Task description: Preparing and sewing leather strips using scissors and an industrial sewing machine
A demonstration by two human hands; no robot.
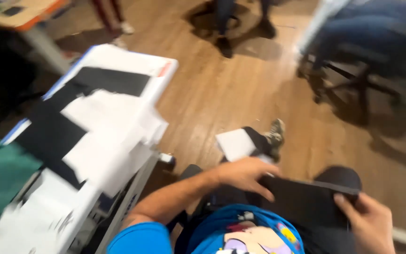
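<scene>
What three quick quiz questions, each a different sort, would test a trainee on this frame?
1. True or false: both hands hold the black sheet.
2. Multiple choice: what lies on the white table? A) black and white sheets B) metal tools C) fruit
3. Short answer: what lies on the wooden floor by the person's shoe?

Key:
1. True: the left hand rests on its left edge and the right hand grips its right edge.
2. A: black and white sheets lie overlapping.
3. A white sheet.
</scene>
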